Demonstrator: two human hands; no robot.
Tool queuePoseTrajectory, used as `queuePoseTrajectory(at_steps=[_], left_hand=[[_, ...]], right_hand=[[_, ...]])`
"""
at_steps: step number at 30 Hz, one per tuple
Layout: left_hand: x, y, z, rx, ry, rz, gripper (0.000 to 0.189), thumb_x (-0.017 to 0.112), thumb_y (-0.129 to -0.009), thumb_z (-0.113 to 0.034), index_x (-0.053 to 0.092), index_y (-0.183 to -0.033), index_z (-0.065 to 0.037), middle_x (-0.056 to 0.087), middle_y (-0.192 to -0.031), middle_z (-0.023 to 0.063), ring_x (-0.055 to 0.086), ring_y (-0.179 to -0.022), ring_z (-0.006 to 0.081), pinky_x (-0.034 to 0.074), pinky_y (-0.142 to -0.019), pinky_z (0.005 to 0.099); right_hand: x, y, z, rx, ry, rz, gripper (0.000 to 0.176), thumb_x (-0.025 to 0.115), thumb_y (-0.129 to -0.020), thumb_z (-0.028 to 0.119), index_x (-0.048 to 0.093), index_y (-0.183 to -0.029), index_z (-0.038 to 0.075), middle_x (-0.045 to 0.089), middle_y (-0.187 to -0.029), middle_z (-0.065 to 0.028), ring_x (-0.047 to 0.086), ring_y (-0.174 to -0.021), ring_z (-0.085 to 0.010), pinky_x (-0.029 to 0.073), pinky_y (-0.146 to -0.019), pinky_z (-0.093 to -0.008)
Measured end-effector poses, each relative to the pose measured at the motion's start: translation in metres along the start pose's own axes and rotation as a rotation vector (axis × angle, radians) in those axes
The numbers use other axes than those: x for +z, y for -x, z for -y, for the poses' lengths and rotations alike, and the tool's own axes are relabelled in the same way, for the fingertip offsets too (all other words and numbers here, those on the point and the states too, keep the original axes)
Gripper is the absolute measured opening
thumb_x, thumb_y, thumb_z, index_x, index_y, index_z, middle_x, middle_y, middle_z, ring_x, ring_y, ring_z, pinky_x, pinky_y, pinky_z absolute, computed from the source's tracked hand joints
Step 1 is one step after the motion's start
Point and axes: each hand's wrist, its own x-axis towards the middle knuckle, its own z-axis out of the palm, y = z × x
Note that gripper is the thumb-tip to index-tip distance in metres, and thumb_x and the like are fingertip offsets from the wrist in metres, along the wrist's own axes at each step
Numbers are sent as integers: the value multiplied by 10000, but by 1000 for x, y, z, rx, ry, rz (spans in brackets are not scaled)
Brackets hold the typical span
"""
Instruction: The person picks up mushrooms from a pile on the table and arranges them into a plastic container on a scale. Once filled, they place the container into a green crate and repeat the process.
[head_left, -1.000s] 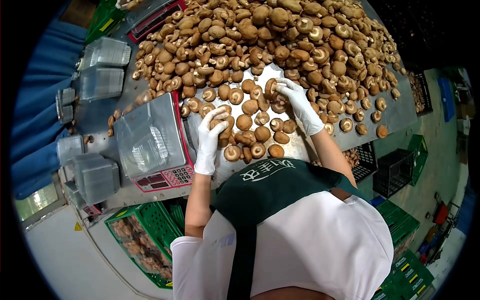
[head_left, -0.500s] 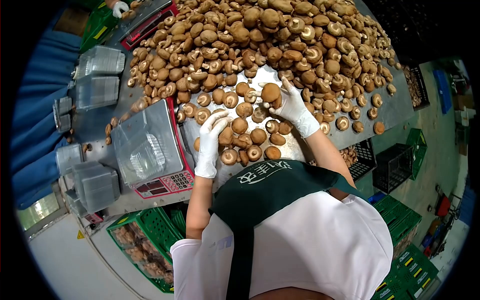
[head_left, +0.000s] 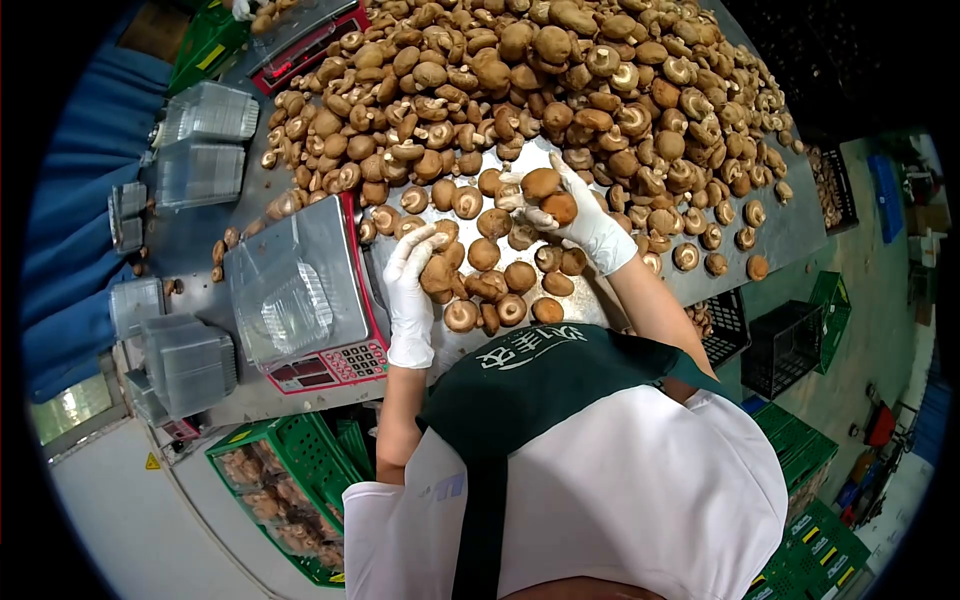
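My right hand (head_left: 590, 228), in a white glove, holds two brown shiitake mushrooms. One mushroom (head_left: 541, 183) shows its round cap above the fingers, and a second mushroom (head_left: 560, 207) sits just below it. My left hand (head_left: 408, 290), also gloved, curls its fingers around a mushroom (head_left: 437, 275) at the left side of the loose group; part of its grip is hidden. Between both hands, several loose mushrooms (head_left: 484, 254) lie on the metal table (head_left: 540, 150), some caps up, some stems up.
A large heap of mushrooms (head_left: 480, 70) covers the table's far side. Left of me stands a scale (head_left: 345, 365) bearing clear plastic trays (head_left: 290, 305). More stacked trays (head_left: 200, 175) stand farther left. Green crates (head_left: 290, 480) and a black crate (head_left: 780, 350) are below table level.
A second mushroom cap now shows in my right hand. My left hand has shifted slightly left, and the mushroom by its palm moved with it. The co-worker's glove has mostly left the view.
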Motion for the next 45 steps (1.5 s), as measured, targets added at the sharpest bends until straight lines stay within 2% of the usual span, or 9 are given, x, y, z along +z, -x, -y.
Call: queuePoseTrajectory(at_steps=[4, 6, 12, 19, 25, 28, 38, 42, 45], left_hand=[[11, -1, 5, -13, -6, 86, 255, 549, -883, -100, 609, -1089, 38, 658, -1001, 103, 611, -975, 173, 440, -904, 259], [14, 0, 7, -34, 20, 95, 244, 546, -887, -87, 604, -1086, 42, 653, -1007, 105, 612, -972, 171, 445, -897, 254], [17, 3, 15, -30, -63, 100, 234, 556, -888, -72, 600, -1088, 41, 652, -997, 102, 612, -964, 168, 454, -885, 257], [44, 18, 45, 410, -541, 279, 433, 453, -974, -269, 460, -1299, 17, 451, -1332, 180, 429, -1247, 265, 327, -1054, 357], [51, 28, 42, 82, -133, 364, 422, 428, -998, -300, 483, -1289, 1, 492, -1316, 116, 437, -1243, 221, 298, -1076, 332], [32, 11, 33, 157, -330, 331, 363, 534, -959, -244, 546, -1226, 1, 551, -1229, 119, 517, -1143, 188, 439, -942, 298], [-16, -10, 32, 167, -584, 71, 226, 627, -867, -96, 642, -1075, -8, 635, -1061, 82, 587, -990, 169, 446, -887, 273], [-7, 1, 37, 376, -805, 407, 371, 726, -736, -127, 636, -1091, -65, 625, -1095, 130, 584, -1047, 282, 445, -933, 360], [-10, 11, 40, 539, -1143, 590, 416, 737, -688, -168, 642, -1089, -114, 624, -1134, 92, 582, -1052, 284, 384, -962, 395]], right_hand=[[-22, -9, -6, 172, -135, 194, 674, 498, -852, 648, 528, -1020, -4, 601, -799, -190, 530, -512, -236, 389, -363, -268], [-18, -2, -14, 126, 25, -53, 806, 436, -841, 698, 465, -1211, -18, 589, -1098, -282, 470, -459, -178, 350, -353, -227], [-34, 3, -30, 357, -159, 293, 733, 471, -891, 604, 448, -1270, -23, 632, -975, -203, 488, -459, -154, 386, -379, -205], [-4, 37, -83, -171, 563, 282, 438, 554, -935, 362, 560, -1218, 27, 648, -1039, -82, 631, -762, -133, 519, -553, -238], [-9, 94, -46, 202, 557, 192, 343, 538, -933, 248, 596, -1184, 22, 648, -1039, -70, 614, -905, -121, 512, -622, -208], [-42, 134, -17, -147, 843, 303, 382, 546, -901, 240, 605, -1192, 1, 649, -1129, -112, 592, -1042, -199, 422, -967, -314], [-75, 211, 60, -415, 1308, -194, 308, 683, -805, 194, 689, -1047, 3, 690, -1012, -79, 626, -925, -160, 468, -873, -287], [-20, 120, 20, -429, 1418, -315, 370, 672, -816, 238, 651, -1144, 68, 681, -1057, -84, 629, -957, -179, 478, -875, -302], [-12, 45, -13, -890, 1933, -255, 377, 666, -771, 175, 634, -1135, 87, 617, -1174, -118, 595, -1043, -296, 488, -892, -368]])
